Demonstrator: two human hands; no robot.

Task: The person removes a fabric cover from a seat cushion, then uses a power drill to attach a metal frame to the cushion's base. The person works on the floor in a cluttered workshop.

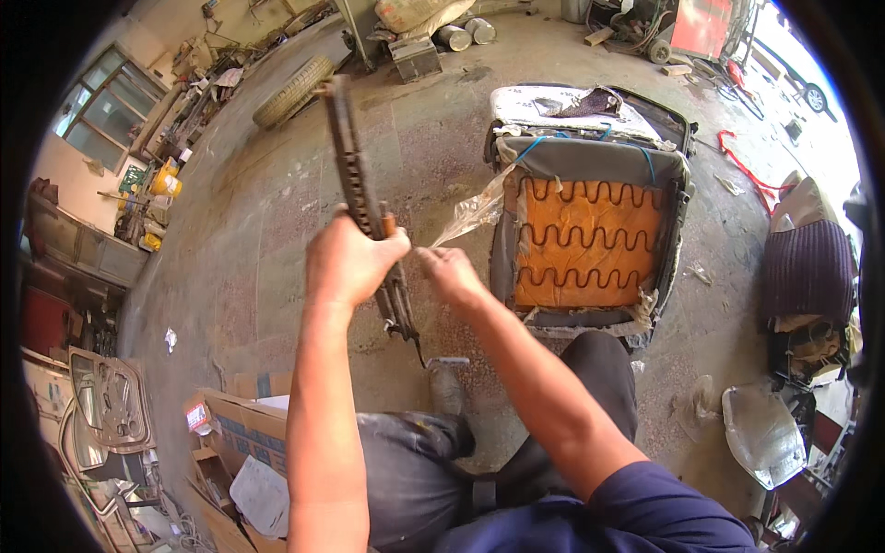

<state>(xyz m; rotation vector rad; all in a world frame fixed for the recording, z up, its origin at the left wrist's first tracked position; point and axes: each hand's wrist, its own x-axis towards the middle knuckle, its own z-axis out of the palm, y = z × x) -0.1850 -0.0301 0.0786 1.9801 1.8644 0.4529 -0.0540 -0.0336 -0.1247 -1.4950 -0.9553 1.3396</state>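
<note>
A long, dark metal seat rail with a row of notches stands tilted in front of me. My left hand is closed around its middle, thumb beside a small orange-brown piece. A thin bent rod hangs from the rail's lower end. Right beside it, my right hand pinches the twisted end of a strip of clear plastic film. That film stretches up to the left side of an upturned car seat. Wavy springs cross the seat's orange-brown backing, and blue cords show at its upper edge.
A tyre and a metal box are at the back. To the left lies an open cardboard box, near car door panels. On the right are a dark striped seat cushion and a red strap.
</note>
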